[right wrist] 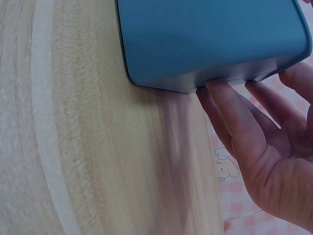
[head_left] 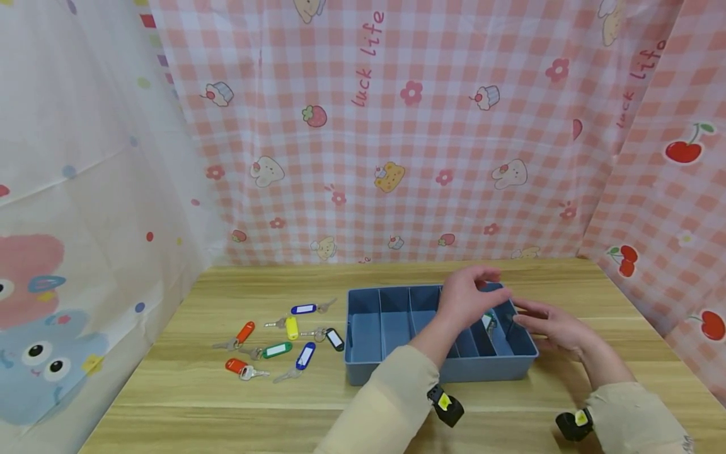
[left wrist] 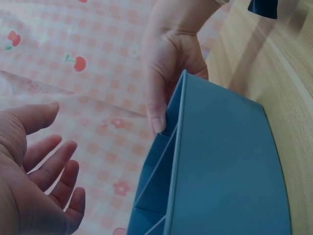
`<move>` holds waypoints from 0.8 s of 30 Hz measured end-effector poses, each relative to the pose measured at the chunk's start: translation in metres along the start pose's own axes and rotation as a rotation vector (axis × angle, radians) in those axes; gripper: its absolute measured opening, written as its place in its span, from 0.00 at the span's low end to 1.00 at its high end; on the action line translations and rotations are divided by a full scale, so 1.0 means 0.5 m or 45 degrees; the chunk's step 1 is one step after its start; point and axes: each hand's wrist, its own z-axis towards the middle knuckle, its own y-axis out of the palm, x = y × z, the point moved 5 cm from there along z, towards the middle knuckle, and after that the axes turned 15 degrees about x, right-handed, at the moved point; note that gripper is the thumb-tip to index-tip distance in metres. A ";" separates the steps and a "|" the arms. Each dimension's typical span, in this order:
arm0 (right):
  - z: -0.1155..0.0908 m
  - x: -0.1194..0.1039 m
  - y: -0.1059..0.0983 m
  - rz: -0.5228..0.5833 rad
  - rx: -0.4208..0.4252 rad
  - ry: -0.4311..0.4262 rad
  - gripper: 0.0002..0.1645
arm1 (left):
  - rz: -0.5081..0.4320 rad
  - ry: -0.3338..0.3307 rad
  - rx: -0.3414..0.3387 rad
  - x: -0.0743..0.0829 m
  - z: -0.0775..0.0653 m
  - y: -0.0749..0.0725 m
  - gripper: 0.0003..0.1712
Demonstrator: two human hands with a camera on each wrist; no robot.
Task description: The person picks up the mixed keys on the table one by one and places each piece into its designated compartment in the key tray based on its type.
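A long blue-grey divided box [head_left: 492, 370] stands on the table. My right hand [head_left: 558, 329] grips its right end wall; in the left wrist view the thumb hooks over the rim to the inside, while in the right wrist view the fingers [right wrist: 234, 115] lie against the outer face. Over the right part of the box hovers my left hand [head_left: 467, 295], holding nothing, its fingers loosely bent and thumb apart. A green-tagged key [head_left: 489, 321] lies in a compartment toward the right end, partly hidden behind the left hand.
Left of the box, several tagged keys are spread on the wooden table [head_left: 187, 397], among them a yellow tag [head_left: 292, 328], a black tag [head_left: 334, 339], a green tag [head_left: 276, 350] and a red tag [head_left: 246, 331]. Patterned cloths [head_left: 363, 139] hang behind and at both sides.
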 end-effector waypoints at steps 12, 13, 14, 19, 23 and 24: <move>0.000 -0.002 0.000 0.015 -0.014 -0.016 0.43 | 0.026 0.200 -0.020 0.020 -0.019 -0.023 0.24; 0.000 -0.002 0.000 0.019 -0.018 -0.019 0.43 | 0.034 0.219 -0.021 0.021 -0.021 -0.025 0.24; 0.001 -0.001 0.000 0.024 -0.022 -0.021 0.43 | 0.040 0.237 -0.022 0.023 -0.023 -0.028 0.24; 0.001 -0.002 0.001 0.027 -0.029 -0.024 0.44 | 0.098 0.351 -0.020 0.034 -0.035 -0.043 0.25; 0.000 -0.001 0.001 0.003 -0.014 -0.020 0.44 | 0.158 0.434 -0.009 0.040 -0.043 -0.054 0.27; -0.001 -0.001 0.001 -0.002 -0.012 -0.018 0.44 | 0.175 0.453 -0.006 0.042 -0.045 -0.057 0.27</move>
